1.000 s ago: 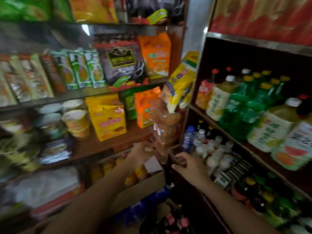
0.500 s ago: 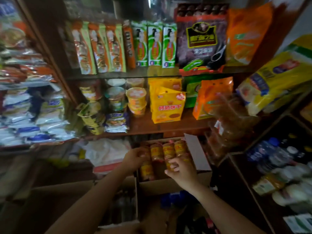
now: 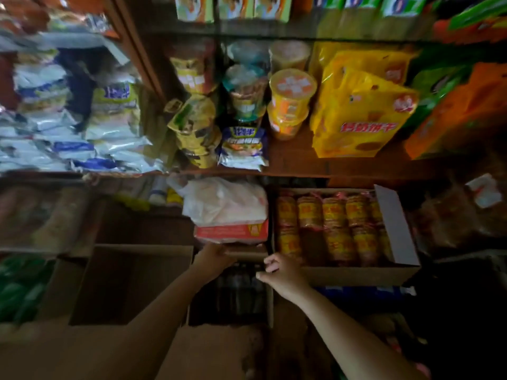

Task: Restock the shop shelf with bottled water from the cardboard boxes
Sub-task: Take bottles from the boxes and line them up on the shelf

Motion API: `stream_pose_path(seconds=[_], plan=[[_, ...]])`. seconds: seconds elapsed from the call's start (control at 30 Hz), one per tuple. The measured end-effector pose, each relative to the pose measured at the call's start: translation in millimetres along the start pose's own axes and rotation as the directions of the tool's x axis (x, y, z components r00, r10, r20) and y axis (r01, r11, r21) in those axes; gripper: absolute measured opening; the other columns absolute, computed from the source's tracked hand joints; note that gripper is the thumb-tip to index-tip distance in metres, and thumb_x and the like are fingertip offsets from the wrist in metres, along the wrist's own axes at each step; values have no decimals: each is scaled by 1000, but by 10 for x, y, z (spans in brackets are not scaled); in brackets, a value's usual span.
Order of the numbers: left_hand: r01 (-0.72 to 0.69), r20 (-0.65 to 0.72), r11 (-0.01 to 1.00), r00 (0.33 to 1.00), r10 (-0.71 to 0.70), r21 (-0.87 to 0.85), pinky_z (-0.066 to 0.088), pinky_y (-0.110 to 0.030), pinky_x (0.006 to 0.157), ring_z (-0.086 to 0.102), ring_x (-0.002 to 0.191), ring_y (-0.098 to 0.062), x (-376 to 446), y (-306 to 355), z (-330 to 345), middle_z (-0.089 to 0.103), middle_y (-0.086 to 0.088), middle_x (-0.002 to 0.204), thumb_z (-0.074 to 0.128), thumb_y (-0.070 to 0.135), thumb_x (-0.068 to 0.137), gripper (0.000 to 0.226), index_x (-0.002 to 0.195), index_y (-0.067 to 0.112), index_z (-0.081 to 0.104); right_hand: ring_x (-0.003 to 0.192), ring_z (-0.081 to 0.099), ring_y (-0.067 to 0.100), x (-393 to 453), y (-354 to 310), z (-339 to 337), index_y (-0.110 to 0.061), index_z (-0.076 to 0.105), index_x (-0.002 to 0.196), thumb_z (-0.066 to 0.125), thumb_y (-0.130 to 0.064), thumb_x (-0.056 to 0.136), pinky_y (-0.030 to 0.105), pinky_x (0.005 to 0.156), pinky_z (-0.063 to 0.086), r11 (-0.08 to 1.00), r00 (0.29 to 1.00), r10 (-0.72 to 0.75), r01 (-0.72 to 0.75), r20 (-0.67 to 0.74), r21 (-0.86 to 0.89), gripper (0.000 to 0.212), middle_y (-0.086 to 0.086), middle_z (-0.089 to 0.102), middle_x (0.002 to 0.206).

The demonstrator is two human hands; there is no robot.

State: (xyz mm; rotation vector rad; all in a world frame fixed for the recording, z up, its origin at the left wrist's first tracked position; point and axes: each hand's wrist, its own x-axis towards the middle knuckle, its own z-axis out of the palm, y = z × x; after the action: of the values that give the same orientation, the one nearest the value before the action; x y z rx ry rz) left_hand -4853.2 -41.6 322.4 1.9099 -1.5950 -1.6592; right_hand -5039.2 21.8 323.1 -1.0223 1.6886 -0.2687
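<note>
Reaching into the dim cardboard box point(image 3: 270, 305) at near centre, where dark bottles point(image 3: 240, 283) stand upright, looks like the step in hand; I would grip one by the neck and lift straight up. The left hand point(image 3: 212, 256) rests at the box's far edge, its fingers hidden, so I cannot tell its grip, while the right hand point(image 3: 277, 272) hovers loosely curled, holding nothing. To the right an open carton point(image 3: 395, 229) holds yellow-labelled biscuit rolls point(image 3: 333, 215); to the left a box point(image 3: 131, 283) looks empty.
</note>
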Motion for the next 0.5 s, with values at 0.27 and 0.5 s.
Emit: stream_pose_path(seconds=[0.27, 0.5], plan=[[264, 30, 959, 965, -262, -101, 43, -28, 69, 58, 75, -21, 1032, -1134, 337, 62, -3, 75, 71, 19, 83, 10, 87, 17, 62, 100, 61, 18, 1331, 714, 843, -15, 55, 122, 72, -34, 82, 28, 85, 51, 975, 968, 216, -221, 125, 30, 48, 3, 62, 114], [438, 55, 895, 899, -434, -89, 48, -35, 82, 59, 87, -24, 1839, -2219, 886, 62, -7, 82, 67, 19, 86, 16, 74, 21, 57, 115, 56, 24, 2130, 1562, 1747, -11, 51, 128, 73, -26, 82, 28, 90, 47, 927, 908, 371, -374, 196, -19, 53, 7, 58, 124]])
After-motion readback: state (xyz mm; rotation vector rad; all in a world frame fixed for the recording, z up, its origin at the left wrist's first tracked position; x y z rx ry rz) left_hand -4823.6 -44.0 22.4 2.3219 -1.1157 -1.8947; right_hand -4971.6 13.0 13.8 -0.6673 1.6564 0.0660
